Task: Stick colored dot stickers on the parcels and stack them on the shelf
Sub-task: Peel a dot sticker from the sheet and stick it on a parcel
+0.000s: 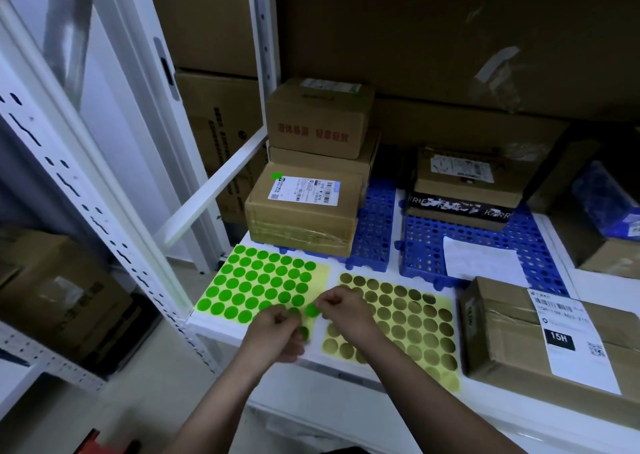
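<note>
A sheet of green dot stickers point(258, 282) lies at the shelf's front left, and a sheet of gold dot stickers point(398, 322) lies beside it. My right hand point(341, 310) pinches one green dot point(311, 310) lifted off the green sheet. My left hand point(277, 336), fingers curled, pinches the near right corner of the green sheet. A brown parcel point(301, 218) with a green dot at its top left corner sits behind the sheets. Another parcel point(540, 346) with a white label marked 15H lies at the front right.
Two more cartons point(322, 118) are stacked behind the dotted parcel. Blue perforated mats point(426, 246) cover the shelf point(221, 324), with a white paper point(485, 263) and a black-banded box point(464, 190) on them. White slotted shelf posts point(86, 183) stand at the left.
</note>
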A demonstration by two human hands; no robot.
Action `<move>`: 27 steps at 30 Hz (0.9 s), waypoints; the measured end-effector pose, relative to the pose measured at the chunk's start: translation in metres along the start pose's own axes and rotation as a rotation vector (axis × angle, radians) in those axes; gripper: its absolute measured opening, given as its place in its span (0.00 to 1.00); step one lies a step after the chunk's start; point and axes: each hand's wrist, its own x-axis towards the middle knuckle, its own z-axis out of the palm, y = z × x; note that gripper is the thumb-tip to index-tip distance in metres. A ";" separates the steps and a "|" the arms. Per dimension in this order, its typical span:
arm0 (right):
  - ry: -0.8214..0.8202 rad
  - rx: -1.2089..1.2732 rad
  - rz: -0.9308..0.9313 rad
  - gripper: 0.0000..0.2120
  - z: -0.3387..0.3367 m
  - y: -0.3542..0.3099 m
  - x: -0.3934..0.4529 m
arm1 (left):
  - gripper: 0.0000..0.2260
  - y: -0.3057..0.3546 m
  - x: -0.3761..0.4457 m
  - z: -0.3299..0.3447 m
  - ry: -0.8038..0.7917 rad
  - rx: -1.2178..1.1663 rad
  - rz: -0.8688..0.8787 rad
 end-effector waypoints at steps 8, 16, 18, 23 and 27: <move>0.134 0.293 -0.061 0.04 -0.079 -0.012 -0.043 | 0.05 0.035 -0.010 0.065 0.084 0.065 0.388; 0.246 0.382 -0.023 0.06 -0.164 0.011 -0.085 | 0.03 0.061 -0.034 0.141 -0.138 0.070 0.473; 0.265 0.376 -0.021 0.06 -0.181 0.021 -0.097 | 0.03 0.065 -0.040 0.158 -0.187 0.092 0.479; 0.382 0.258 -0.002 0.09 -0.218 0.048 -0.122 | 0.03 0.064 -0.053 0.202 -0.252 0.236 0.479; 0.462 0.186 0.047 0.13 -0.233 0.065 -0.135 | 0.03 0.060 -0.061 0.233 -0.225 0.404 0.500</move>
